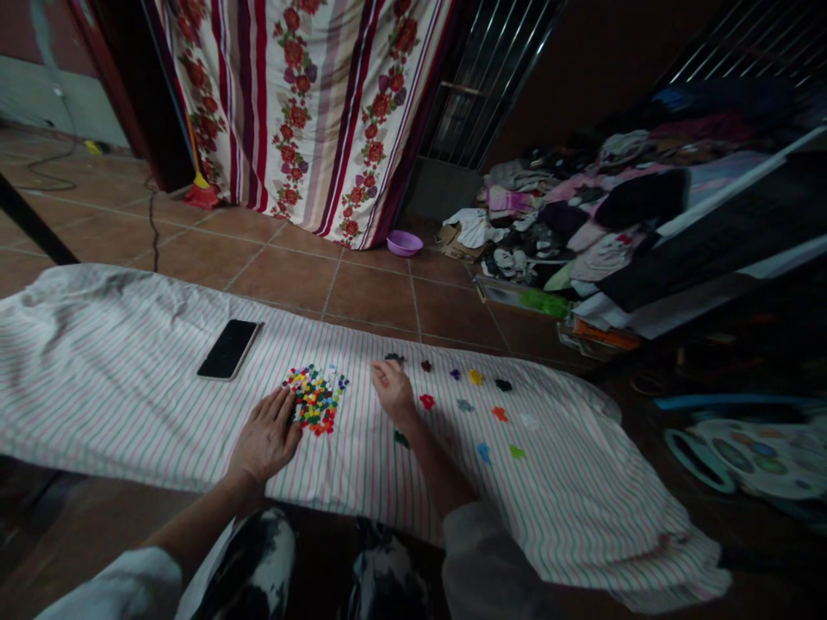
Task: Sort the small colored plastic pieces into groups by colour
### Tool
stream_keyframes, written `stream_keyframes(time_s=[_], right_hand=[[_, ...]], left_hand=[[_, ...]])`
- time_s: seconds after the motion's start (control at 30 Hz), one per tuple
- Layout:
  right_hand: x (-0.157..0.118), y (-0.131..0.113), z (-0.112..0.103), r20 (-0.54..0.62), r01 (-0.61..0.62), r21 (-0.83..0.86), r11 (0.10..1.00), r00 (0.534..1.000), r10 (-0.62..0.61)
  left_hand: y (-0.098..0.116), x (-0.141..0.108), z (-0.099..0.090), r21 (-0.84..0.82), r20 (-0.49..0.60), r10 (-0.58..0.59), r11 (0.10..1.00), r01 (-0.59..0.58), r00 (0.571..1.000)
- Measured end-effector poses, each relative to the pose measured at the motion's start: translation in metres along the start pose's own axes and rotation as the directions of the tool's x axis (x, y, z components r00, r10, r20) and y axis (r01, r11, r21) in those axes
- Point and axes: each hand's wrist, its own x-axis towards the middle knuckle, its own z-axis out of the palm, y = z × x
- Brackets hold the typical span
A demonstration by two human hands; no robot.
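My left hand (266, 432) lies flat on the striped cloth, its fingers stretched out against the left edge of a heap of small colourful pieces (316, 398). The heap mixes red, yellow, green, white, blue and orange bits. To the right of it, my right hand (393, 392) is held with fingers curled together, close to a small dark grey cluster (395, 357). What it pinches, if anything, is too small to make out. Single-colour clusters lie further right, among them red (426, 401), yellow (476, 377), orange (500, 414) and black (503, 385). A dark green cluster (401, 439) sits below my right wrist.
A phone (229, 350) with a dark screen rests on the striped cloth (161, 387) at the left. Beyond the table stand a floral curtain (310, 112), a purple basin (405, 244), a red broom (202, 194) and a large clothes pile (581, 198). A light-coloured chair (749, 452) is at the right.
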Motion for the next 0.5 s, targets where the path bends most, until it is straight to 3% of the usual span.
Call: stream_keyframes(time_s=[0.2,0.5], right_hand=[[-0.025,-0.032,0.041,0.136,0.042,0.054,0.998,0.989,-0.049],[-0.029,-0.049,0.051,0.228,0.025,-0.105,0.994,0.974,0.000]], left_hand=[[0.000,-0.001,0.001,0.002,-0.007,0.004,1.000,-0.003,1.000],[0.001,0.000,0.000,0.011,-0.023,0.013,1.000,-0.012,1.000]])
